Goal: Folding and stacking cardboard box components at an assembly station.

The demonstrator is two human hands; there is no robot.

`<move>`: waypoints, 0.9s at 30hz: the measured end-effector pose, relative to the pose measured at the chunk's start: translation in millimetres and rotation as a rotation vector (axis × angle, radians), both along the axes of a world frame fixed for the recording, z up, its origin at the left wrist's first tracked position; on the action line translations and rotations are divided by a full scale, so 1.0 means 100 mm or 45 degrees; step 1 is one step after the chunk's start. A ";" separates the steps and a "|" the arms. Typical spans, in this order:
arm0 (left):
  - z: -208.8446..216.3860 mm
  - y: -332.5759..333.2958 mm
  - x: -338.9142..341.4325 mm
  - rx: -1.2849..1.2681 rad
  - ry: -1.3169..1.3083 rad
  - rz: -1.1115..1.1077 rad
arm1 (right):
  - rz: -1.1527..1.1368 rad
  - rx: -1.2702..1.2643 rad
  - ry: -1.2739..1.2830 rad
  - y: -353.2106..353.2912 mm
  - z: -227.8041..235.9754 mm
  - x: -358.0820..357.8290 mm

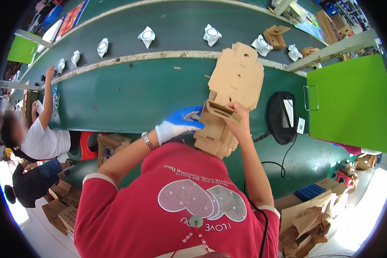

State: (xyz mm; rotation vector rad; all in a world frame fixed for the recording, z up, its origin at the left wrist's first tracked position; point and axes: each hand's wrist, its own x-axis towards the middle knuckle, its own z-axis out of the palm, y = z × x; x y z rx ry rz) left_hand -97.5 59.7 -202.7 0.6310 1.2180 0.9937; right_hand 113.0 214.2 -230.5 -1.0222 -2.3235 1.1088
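A partly folded brown cardboard box (213, 124) stands at the near edge of the green table in front of me, its walls raised. My left hand (181, 122), in a white glove with blue fingers, grips the box's left wall. My bare right hand (238, 121) is closed on the folded flap at the box's far right side, with the fingertips partly hidden. Just beyond lies a stack of flat die-cut cardboard blanks (238, 79). More folded cardboard lies under the box.
A conveyor belt (176, 32) crosses the far side, bearing several white-wrapped items (147, 37) and a small open box (276, 36). To the right are a black bag (282, 118), a cable and a green panel (348, 103). A co-worker (43, 137) reaches toward the belt at left.
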 end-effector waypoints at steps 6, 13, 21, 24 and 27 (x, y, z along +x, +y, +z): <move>-0.50 0.41 -1.05 -0.194 -0.108 0.708 | -0.357 -0.566 0.584 -0.06 0.29 -0.26; -0.66 1.81 -2.32 0.057 0.184 0.714 | -0.655 -0.063 0.128 -0.59 0.14 0.36; -0.43 1.27 -1.62 -0.019 0.888 0.376 | -0.581 -0.103 -0.240 -1.01 -0.21 0.39; -0.71 0.27 -0.67 0.021 0.579 0.346 | -0.491 0.116 -0.235 -1.01 -0.22 0.35; -0.80 -0.17 0.32 -0.048 0.454 -0.058 | -0.383 0.247 -0.285 -1.03 -0.32 0.46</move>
